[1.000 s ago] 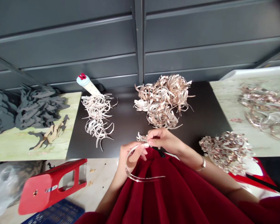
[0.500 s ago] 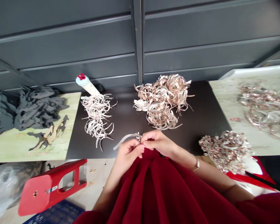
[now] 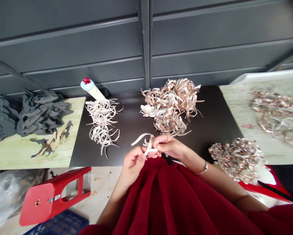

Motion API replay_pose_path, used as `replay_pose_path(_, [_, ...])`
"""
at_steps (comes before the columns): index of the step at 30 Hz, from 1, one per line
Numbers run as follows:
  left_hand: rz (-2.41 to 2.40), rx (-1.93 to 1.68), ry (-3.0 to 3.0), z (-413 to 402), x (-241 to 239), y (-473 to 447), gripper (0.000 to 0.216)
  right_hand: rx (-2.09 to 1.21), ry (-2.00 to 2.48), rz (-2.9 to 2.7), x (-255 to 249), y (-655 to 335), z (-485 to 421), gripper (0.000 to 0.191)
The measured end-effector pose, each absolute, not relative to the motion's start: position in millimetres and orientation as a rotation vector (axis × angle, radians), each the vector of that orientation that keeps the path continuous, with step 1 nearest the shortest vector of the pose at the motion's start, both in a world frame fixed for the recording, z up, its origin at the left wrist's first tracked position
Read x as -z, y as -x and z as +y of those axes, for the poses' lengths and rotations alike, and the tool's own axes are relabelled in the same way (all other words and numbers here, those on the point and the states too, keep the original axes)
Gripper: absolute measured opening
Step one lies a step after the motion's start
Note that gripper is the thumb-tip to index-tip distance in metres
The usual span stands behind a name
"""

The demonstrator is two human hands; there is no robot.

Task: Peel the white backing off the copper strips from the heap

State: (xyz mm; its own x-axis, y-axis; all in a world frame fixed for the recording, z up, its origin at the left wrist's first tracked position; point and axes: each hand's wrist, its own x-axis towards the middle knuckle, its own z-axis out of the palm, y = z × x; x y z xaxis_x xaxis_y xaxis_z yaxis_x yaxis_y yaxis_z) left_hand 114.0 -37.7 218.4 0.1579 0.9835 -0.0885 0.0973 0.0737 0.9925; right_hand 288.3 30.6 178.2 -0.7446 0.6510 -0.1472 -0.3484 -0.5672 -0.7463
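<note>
Close to the front edge of the dark table, my left hand pinches a pale strap between thumb and fingers. My right hand grips the same strap from the other side. The strap is looped between the hands, and one loose tail curves up to the left. A small shiny piece, perhaps a buckle, shows beside the loop; its details are too small to make out. Beyond my hands lies a heap of rose-gold straps. To the left is a pile of pale straps.
A bottle with a red-topped lid stands behind the pale pile. Dark grey cut pieces lie at far left. Small shiny pieces are heaped at right, by more straps. A red stool lies below left.
My fingers have shifted their hold, and the strap now shows as a loop between my hands. Its loose tail has moved up and to the right.
</note>
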Motion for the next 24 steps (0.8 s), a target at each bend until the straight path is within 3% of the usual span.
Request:
replay_pose_path(7, [1.51, -0.88, -1.996, -35.0, -219.3, -111.9, 0.021, -2.014, 0.68, -1.411, -183.3, -294.0, 29.9, 0.059])
replay_pose_path(11, [1.479, -0.9, -2.15, -35.5, -217.6, -114.0, 0.019, -1.442, 0.97, -1.842, -196.0, -280.9, 26.2, 0.032])
replay_pose_path(13, [1.473, -0.89, -2.111, -35.9, -219.5, -114.3, 0.02, -1.343, 0.98, -1.927, -199.9, -277.5, 27.1, 0.025])
replay_pose_path(15, [1.459, -0.887, -2.006, -36.9, -221.9, -114.0, 0.021, -1.39, 0.933, -1.963, -201.5, -279.5, 30.4, 0.024])
replay_pose_path(21, [1.314, -0.939, -1.466, -41.6, -217.3, -109.7, 0.023, -1.927, 0.681, -1.803, -199.9, -298.6, 41.7, 0.031])
replay_pose_path(24, [1.151, -0.883, -1.167, -38.6, -209.5, -106.0, 0.018, -1.836, 0.625, -1.893, -198.6, -298.9, 41.9, 0.034])
